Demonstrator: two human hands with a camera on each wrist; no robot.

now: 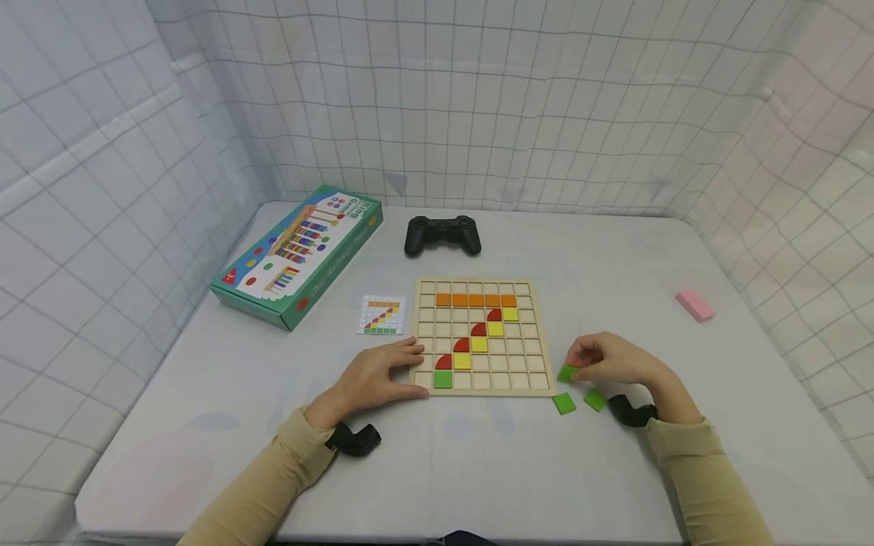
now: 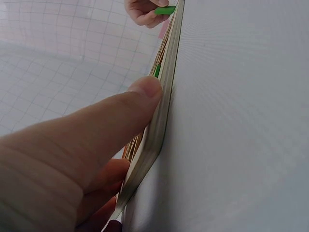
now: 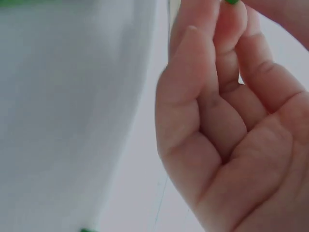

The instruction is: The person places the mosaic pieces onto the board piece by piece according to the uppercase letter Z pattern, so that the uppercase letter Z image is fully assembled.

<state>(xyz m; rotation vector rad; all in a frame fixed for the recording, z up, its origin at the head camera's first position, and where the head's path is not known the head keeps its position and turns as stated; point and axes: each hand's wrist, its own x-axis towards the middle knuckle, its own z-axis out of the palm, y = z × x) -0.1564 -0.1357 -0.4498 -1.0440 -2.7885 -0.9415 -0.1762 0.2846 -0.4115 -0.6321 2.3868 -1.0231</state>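
Note:
A wooden grid board (image 1: 542, 383) lies flat on the table. In its cells sit a row of orange squares (image 1: 476, 300), a diagonal of red quarter-circles (image 1: 461, 346) and yellow squares (image 1: 479, 345), and one green square (image 1: 443, 379) in the front row. My left hand (image 1: 375, 373) rests at the board's front left corner, thumb on the rim and fingers along the left edge. Just right of the board, my right hand (image 1: 614, 360) pinches a green square tile (image 1: 567, 373) between thumb and fingers. Two loose green tiles (image 1: 564, 403) (image 1: 595, 400) lie below that hand.
Left of the board is a small pattern card (image 1: 382, 315) printed with a similar coloured design. A green game box (image 1: 297, 258) lies at the back left, and a black game controller (image 1: 442, 235) behind the board. Far right lies a pink block (image 1: 695, 305).

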